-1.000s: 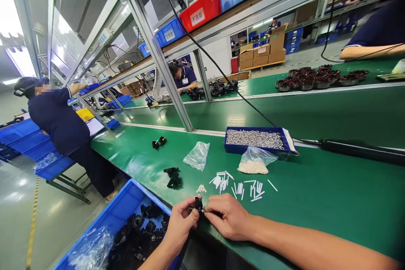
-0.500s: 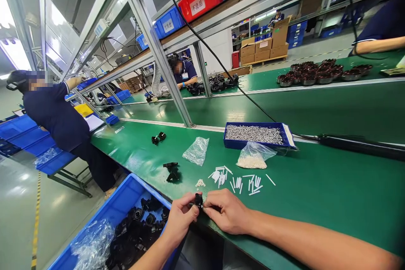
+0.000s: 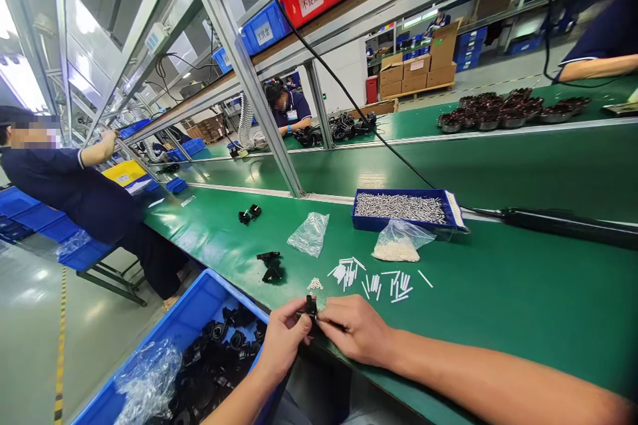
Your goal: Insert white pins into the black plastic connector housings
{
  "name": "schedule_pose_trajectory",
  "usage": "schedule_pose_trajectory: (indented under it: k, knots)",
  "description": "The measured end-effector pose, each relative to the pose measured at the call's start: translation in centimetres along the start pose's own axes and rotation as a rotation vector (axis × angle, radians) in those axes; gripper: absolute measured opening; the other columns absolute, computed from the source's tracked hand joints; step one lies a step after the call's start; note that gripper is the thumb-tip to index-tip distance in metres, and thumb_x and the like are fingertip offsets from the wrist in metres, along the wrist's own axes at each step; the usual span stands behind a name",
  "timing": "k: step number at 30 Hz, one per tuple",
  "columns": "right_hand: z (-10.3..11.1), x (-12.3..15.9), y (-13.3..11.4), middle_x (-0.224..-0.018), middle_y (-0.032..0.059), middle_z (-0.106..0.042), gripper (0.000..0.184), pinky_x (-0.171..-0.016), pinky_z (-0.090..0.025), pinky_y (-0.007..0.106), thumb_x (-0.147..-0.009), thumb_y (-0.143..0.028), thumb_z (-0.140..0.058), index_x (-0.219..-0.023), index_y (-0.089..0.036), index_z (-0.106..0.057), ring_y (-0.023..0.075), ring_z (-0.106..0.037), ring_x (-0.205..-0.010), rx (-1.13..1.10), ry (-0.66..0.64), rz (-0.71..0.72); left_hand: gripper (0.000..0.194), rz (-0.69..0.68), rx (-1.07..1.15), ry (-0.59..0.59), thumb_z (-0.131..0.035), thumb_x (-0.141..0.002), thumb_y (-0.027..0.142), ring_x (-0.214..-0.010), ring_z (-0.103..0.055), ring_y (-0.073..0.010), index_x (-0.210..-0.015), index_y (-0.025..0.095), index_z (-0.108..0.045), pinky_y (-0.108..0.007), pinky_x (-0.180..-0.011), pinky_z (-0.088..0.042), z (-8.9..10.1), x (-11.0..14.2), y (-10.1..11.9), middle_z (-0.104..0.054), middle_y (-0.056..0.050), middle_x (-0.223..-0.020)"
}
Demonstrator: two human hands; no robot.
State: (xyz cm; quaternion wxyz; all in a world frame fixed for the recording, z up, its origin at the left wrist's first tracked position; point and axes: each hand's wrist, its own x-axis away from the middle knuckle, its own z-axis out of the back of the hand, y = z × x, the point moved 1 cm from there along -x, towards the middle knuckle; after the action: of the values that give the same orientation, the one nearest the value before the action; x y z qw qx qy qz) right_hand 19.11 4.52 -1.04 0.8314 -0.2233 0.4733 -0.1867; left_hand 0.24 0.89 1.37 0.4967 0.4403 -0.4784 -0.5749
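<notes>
My left hand [image 3: 285, 335] grips a small black plastic part [image 3: 311, 306] between thumb and fingers, at the near edge of the green bench. Close against the part's right side, my right hand [image 3: 353, 329] has its thumb and forefinger pinched together; whatever is between those fingertips is hidden. Just beyond the part lies a little pile of cream-coloured rings [image 3: 315, 284]. White thin rods [image 3: 347, 272] are scattered to the right of the rings. More black plastic parts [image 3: 270, 267] lie farther left on the bench.
A blue bin [image 3: 214, 285] of black parts and crumpled plastic stands at the lower left. Metal pins fill a blue tray [image 3: 359, 220], with a bag of rings [image 3: 399, 249] before it. An empty-looking plastic bag [image 3: 309, 234] lies nearby. A co-worker [image 3: 74, 179] stands at left.
Both hands stay at the black part, which has shifted slightly and looks more upright. A white speck by the right fingertips shows less now. The co-worker at left has moved further left.
</notes>
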Motion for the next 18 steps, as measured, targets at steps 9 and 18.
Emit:
schedule_pose_trajectory:
  k: [9, 18]
  knots:
    - [1.0, -0.9, -1.1, -0.076, 0.0014, -0.063, 0.024, -0.067, -0.040, 0.027, -0.101, -0.023, -0.048, -0.092, -0.021, -0.071, 0.0151, -0.056, -0.071, -0.148, -0.143, -0.042, 0.049, 0.060, 0.016, 0.114, -0.056, -0.094, 0.064, -0.044, -0.047, -0.0098, -0.092, 0.015, -0.058, -0.019, -0.043, -0.034, -0.9, 0.0, -0.5, -0.053, 0.003, -0.056]
    - [0.6, -0.6, -0.4, -0.071, 0.0019, -0.060, 0.025, -0.060, -0.035, 0.029, -0.101, -0.029, -0.050, -0.086, -0.019, -0.068, 0.0154, -0.053, -0.065, -0.002, -0.061, -0.044, 0.051, 0.052, -0.007, 0.161, -0.049, -0.096, 0.067, -0.035, -0.041, -0.0078, -0.085, 0.017, -0.053, -0.017, -0.034, -0.025, -0.9, 0.1, -1.0, -0.047, 0.006, -0.050]
